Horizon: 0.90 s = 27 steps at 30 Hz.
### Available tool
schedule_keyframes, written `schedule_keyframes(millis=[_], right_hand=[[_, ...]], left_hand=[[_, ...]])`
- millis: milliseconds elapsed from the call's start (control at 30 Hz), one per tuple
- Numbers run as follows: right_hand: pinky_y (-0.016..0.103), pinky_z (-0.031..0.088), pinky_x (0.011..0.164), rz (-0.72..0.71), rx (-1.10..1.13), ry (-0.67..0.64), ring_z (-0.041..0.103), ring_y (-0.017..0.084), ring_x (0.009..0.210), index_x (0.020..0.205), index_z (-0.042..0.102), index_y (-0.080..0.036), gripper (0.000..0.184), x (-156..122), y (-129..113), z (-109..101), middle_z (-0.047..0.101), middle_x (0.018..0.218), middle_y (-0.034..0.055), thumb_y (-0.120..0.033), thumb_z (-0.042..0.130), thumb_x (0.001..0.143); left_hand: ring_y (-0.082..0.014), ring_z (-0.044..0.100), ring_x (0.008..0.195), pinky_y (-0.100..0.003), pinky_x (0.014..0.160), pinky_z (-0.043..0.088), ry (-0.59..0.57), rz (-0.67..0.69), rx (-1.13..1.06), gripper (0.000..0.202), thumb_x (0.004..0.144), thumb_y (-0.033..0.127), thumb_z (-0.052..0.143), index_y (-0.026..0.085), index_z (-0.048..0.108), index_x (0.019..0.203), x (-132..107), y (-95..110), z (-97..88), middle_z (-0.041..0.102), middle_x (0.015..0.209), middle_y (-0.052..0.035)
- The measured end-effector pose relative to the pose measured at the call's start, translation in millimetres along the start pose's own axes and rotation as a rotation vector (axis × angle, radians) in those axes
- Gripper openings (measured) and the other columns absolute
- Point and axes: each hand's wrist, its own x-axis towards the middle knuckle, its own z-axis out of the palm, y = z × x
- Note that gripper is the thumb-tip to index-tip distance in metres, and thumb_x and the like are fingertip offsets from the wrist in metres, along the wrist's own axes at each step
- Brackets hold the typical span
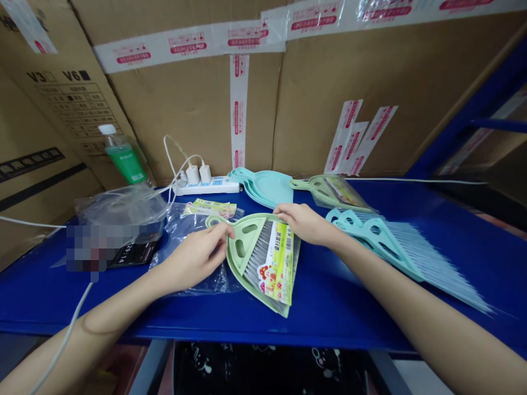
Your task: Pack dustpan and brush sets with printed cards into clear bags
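Green dustpan set (pixel 263 258) mid-table on blue table (pixel 370 307), left hand (pixel 197 255) pinching its handle end, right hand (pixel 304 222) fingers pressed on its far edge, blue brushes (pixel 382 241) right, power strip (pixel 206 186) far.

Pale green dustpan (pixel 242 249) (blue table (pixel 337 307))

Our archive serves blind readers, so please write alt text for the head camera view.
Two bare hands, left hand and right hand, hold a green mini dustpan-and-brush set with a printed label on a blue table. Loose blue brushes, blue dustpans, clear bags and a power strip lie around.
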Motion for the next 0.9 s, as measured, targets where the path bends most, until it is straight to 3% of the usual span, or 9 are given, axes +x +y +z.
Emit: schedule_keyframes(millis=[200, 333, 567, 900], right_hand=[[0.027, 0.038, 0.061, -0.054, 0.020, -0.084, 0.056, 0.017, 0.066, 0.076, 0.059, -0.018, 0.023, -1, -4, 2, 0.064, 0.072, 0.0039, -0.014, 0.037, 0.082], [0.027, 0.039, 0.062, -0.101, 0.039, -0.109, 0.057, 0.016, 0.066, 0.075, 0.058, -0.019, 0.023, -2, -3, 5, 0.064, 0.073, 0.0038, -0.014, 0.037, 0.082], [0.027, 0.039, 0.062, -0.057, 0.016, -0.048, 0.058, 0.017, 0.068, 0.075, 0.059, -0.019, 0.025, 0, -1, 4, 0.065, 0.074, 0.0043, -0.014, 0.035, 0.082], [0.028, 0.040, 0.065, -0.045, -0.014, -0.095, 0.059, 0.018, 0.070, 0.076, 0.060, -0.018, 0.025, -2, 2, -5, 0.066, 0.077, 0.0055, -0.014, 0.035, 0.081]], left_hand=[[-0.0113, 0.052, 0.052, -0.025, 0.053, 0.039, 0.035, -0.029, 0.083, 0.017, 0.089, 0.021, 0.031, 0.019, 0.046, 0.098, 0, -1, 0.4, 0.061, 0.080, -0.0011], [-0.0115, 0.051, 0.052, -0.025, 0.053, 0.038, 0.041, -0.024, 0.069, 0.017, 0.089, 0.022, 0.031, 0.019, 0.046, 0.097, 0, -3, -1.1, 0.059, 0.074, 0.0007], [-0.0118, 0.049, 0.053, -0.024, 0.053, 0.038, -0.032, 0.026, -0.042, 0.017, 0.090, 0.022, 0.031, 0.019, 0.046, 0.098, 0, 0, 0.5, 0.053, 0.065, 0.0038], [-0.0123, 0.054, 0.053, -0.025, 0.053, 0.040, 0.065, -0.018, 0.228, 0.019, 0.090, 0.019, 0.031, 0.018, 0.049, 0.098, 1, -9, 0.1, 0.063, 0.083, -0.0023]])
